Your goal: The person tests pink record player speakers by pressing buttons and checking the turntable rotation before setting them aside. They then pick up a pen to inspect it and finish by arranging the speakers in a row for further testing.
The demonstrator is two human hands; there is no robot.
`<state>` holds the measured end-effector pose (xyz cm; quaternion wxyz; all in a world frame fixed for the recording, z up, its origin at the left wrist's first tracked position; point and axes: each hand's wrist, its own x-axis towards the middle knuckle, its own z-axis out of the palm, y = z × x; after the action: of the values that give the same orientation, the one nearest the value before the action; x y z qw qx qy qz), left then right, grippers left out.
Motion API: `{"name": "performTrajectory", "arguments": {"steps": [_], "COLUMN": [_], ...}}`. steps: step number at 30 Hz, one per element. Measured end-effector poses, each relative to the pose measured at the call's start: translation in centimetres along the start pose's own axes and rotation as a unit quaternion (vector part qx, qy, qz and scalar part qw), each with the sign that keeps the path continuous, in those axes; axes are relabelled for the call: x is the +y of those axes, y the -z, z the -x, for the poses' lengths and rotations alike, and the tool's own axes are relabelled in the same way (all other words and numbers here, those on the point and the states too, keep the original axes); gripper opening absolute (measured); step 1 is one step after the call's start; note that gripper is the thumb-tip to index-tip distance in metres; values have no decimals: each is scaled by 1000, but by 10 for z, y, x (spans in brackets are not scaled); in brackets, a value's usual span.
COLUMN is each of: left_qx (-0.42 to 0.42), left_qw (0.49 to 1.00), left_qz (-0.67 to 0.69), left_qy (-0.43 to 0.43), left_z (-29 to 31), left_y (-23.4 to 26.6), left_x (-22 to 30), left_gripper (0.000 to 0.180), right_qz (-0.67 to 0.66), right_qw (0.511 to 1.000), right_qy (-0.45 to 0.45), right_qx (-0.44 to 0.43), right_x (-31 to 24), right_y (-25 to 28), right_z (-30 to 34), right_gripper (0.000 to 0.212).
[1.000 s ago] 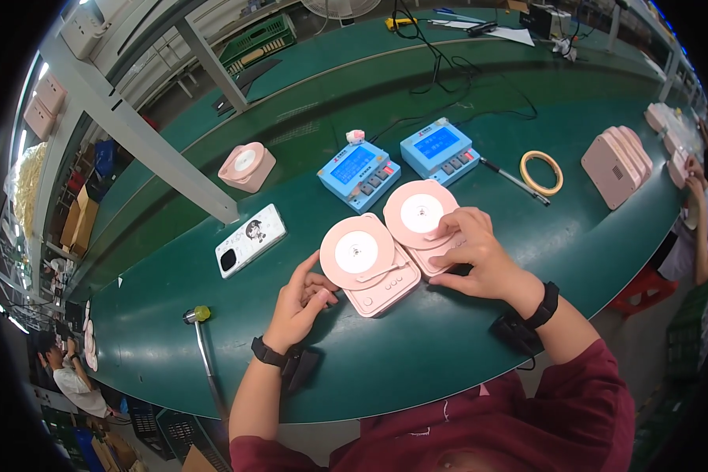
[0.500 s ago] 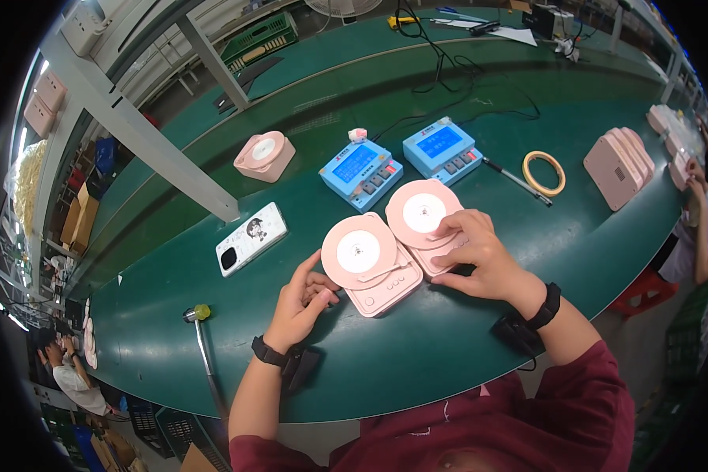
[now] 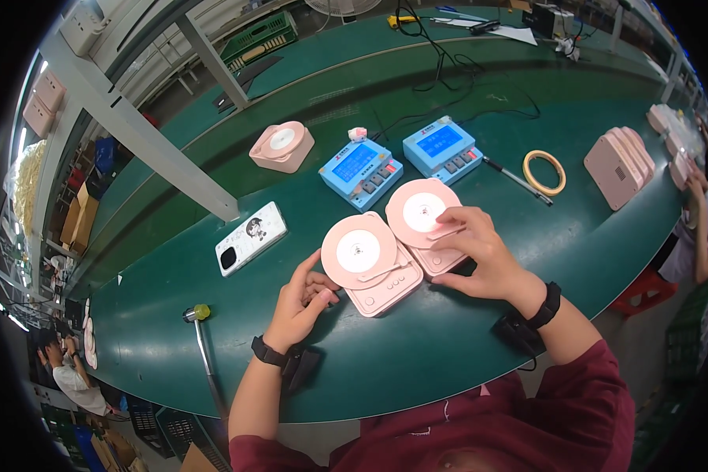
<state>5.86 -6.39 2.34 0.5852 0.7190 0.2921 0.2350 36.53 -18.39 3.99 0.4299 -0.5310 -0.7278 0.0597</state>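
Note:
Two pink record-player-shaped devices stand side by side in front of me, each with a round pink disc, a white centre and a small tonearm. My left hand [image 3: 296,304] rests beside the left device [image 3: 381,297], its fingers loosely bent, apart, and the fingertips near or against its left edge. My right hand [image 3: 488,256] grips the right device [image 3: 405,228]. Its fingers are at the tonearm on the disc's right side, and the thumb is low at the front edge; the hand hides part of the buttons.
Behind stand two blue meters [image 3: 362,175] with screens and cables. A phone [image 3: 252,238] and a mallet [image 3: 202,330] lie left. To the right are a pen [image 3: 519,181], a tape roll [image 3: 543,173] and stacked pink devices [image 3: 620,167]. Another pink device [image 3: 282,146] sits behind the phone.
The pink device at the back has shifted right and slightly away from me. My right fingers have moved a little at the tonearm; my left hand stays put.

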Motion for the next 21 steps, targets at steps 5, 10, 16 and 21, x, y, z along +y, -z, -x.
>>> {"name": "performTrajectory", "arguments": {"steps": [5, 10, 16, 21], "left_qx": [2, 1, 1, 1], "left_qw": [1000, 1000, 1000, 1000], "left_qz": [-2, -3, -1, 0], "left_qy": [2, -1, -2, 1], "left_z": [0, 0, 1, 1], "left_y": [0, 1, 0, 0], "left_x": [0, -1, -2, -1], "left_gripper": [63, 63, 63, 63], "right_qz": [8, 4, -2, 2], "right_qw": [1000, 1000, 998, 998], "right_qy": [-10, 13, 54, 54], "right_qx": [1, 0, -12, -19], "right_x": [1, 1, 3, 3], "right_y": [0, 1, 0, 0], "right_z": [0, -1, 1, 0], "right_gripper": [44, 36, 24, 21]}}
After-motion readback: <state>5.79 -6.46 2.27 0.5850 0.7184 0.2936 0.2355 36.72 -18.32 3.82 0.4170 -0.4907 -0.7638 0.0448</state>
